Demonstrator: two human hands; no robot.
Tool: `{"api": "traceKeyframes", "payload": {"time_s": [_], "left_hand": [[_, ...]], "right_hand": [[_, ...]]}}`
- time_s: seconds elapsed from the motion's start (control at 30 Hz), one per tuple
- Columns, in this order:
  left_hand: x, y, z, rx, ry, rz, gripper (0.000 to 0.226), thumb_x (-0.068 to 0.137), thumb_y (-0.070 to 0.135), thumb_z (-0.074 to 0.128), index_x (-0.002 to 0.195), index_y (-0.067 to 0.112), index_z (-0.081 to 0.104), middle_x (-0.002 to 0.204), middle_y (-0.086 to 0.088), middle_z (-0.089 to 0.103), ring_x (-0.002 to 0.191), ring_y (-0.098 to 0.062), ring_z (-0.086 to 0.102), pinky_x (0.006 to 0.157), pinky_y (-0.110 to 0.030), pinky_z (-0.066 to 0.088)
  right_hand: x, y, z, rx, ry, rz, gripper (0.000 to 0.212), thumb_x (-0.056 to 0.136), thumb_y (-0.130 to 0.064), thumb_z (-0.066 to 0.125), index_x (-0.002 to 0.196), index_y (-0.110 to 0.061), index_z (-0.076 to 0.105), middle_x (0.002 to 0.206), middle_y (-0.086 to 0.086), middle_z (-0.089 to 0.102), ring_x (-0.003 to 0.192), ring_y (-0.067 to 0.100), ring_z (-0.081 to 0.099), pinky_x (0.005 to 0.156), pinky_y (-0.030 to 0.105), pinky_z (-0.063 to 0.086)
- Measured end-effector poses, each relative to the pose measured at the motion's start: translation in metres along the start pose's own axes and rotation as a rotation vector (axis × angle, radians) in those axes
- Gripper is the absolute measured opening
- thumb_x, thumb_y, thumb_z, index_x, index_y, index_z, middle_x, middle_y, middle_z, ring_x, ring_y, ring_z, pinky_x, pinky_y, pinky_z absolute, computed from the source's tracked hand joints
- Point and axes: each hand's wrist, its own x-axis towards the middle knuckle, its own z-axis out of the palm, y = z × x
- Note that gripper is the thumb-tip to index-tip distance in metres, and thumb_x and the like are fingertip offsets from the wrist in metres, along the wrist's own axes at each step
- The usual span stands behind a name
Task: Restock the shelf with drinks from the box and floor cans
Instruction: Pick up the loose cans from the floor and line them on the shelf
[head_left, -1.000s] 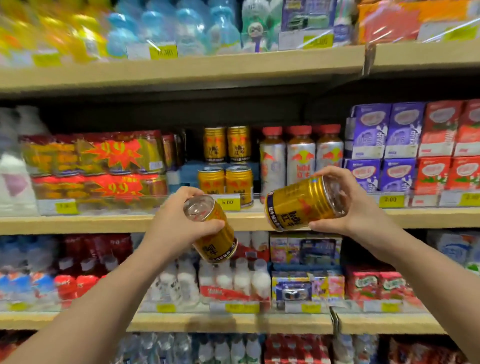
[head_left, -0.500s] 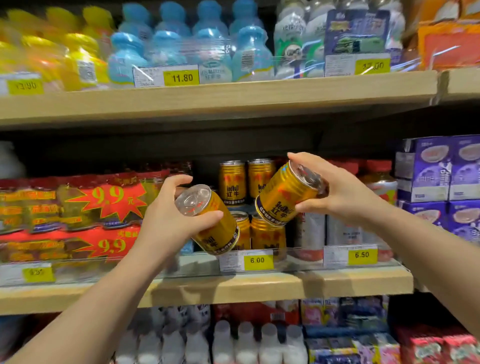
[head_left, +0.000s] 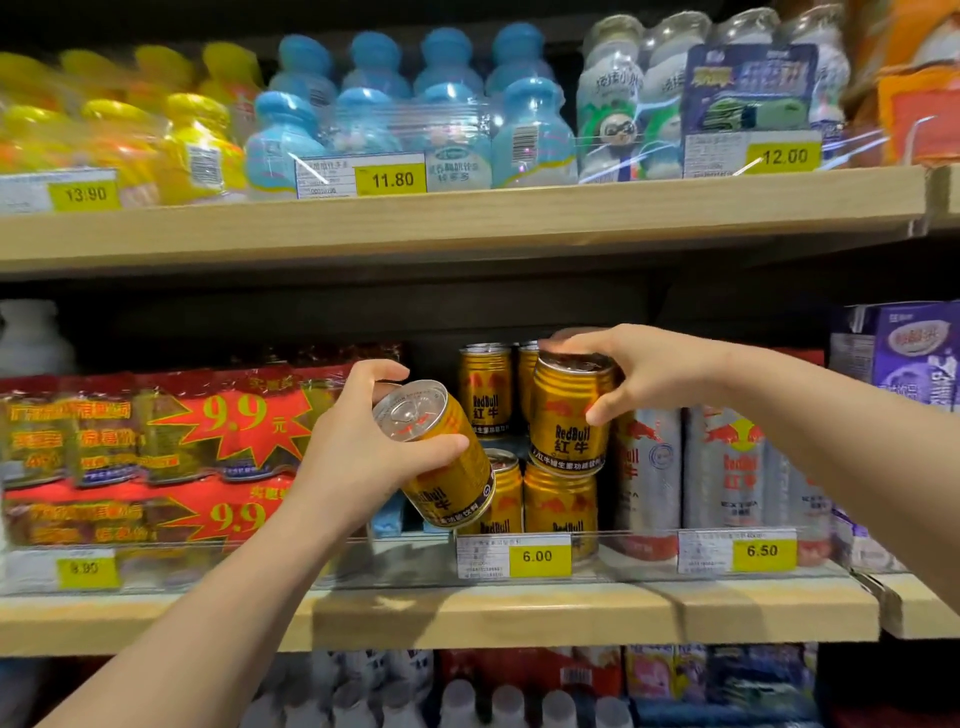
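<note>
At shelf, right hand (head_left: 644, 371) gripping upright can (head_left: 567, 415), left hand (head_left: 358, 452) tilted can (head_left: 441, 457)

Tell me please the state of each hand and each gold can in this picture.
left hand: grips a tilted can.
left can: tilted, held off the shelf.
right hand: grips a can from above.
right can: upright, on a lower can.
shelf cans: upright, stacked.

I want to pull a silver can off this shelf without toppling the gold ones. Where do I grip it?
Grip the silver can round its upper body, coming from the front. It stands upright; its base sits behind the clear rail, so lift before pulling.
</note>
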Motion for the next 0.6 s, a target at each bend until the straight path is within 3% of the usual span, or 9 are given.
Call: {"api": "traceKeyframes", "payload": {"time_s": [0.1,0.23,0.3,0.43,0.5,0.6], "left_hand": [[0.003,-0.001,-0.001,0.021,-0.005,-0.002,0.06,0.065,0.024,0.079,0.108,0.03,0.038,0.099,0.014,0.045,0.082,-0.003,0.048,0.06,-0.013,0.04],[0.007,-0.001,-0.002,0.017,-0.017,-0.02,0.059,0.067,0.023,0.077,0.108,0.031,0.036,0.109,0.008,0.044,0.097,-0.012,0.048,0.059,-0.018,0.046],[0.008,-0.001,-0.003,0.02,-0.019,-0.03,0.059,0.067,0.024,0.077,0.108,0.031,0.036,0.11,0.008,0.044,0.099,-0.015,0.048,0.058,-0.021,0.049],[0.01,-0.004,-0.005,0.031,-0.025,-0.03,0.059,0.066,0.024,0.077,0.108,0.031,0.036,0.11,0.008,0.045,0.1,-0.014,0.049,0.057,-0.021,0.048],[0.011,-0.005,-0.006,0.037,-0.025,-0.027,0.059,0.066,0.024,0.077,0.108,0.031,0.036,0.11,0.007,0.045,0.101,-0.015,0.049,0.056,-0.02,0.047],[0.013,-0.006,-0.006,0.048,-0.029,-0.028,0.059,0.066,0.026,0.077,0.108,0.032,0.036,0.111,0.007,0.046,0.102,-0.015,0.049,0.057,-0.02,0.047]], "right_hand": [[0.008,-0.003,0.0,-0.003,-0.059,0.046,0.068,0.08,-0.007,0.064,0.138,-0.019,0.032,0.125,-0.004,0.046,0.116,0.016,0.047,0.087,0.024,0.044],[0.019,-0.002,-0.001,-0.002,-0.081,0.107,0.043,0.082,-0.009,0.062,0.119,-0.016,0.043,0.099,-0.007,0.053,0.082,0.003,0.051,0.063,0.011,0.042],[0.021,-0.001,-0.002,-0.005,-0.096,0.131,0.051,0.083,-0.011,0.061,0.129,-0.014,0.039,0.11,-0.001,0.055,0.091,0.009,0.052,0.061,0.011,0.045],[0.02,0.001,-0.002,0.03,-0.142,0.149,0.066,0.086,-0.011,0.057,0.141,-0.026,0.024,0.123,0.003,0.047,0.104,0.013,0.045,0.062,0.011,0.047],[0.022,0.003,-0.001,0.022,-0.132,0.158,0.059,0.086,-0.012,0.057,0.138,-0.02,0.03,0.123,0.004,0.049,0.103,0.013,0.046,0.065,0.011,0.044],[0.023,0.004,0.0,0.011,-0.113,0.176,0.038,0.088,-0.014,0.055,0.122,-0.017,0.04,0.106,-0.003,0.054,0.089,0.008,0.049,0.062,0.007,0.043]]}}
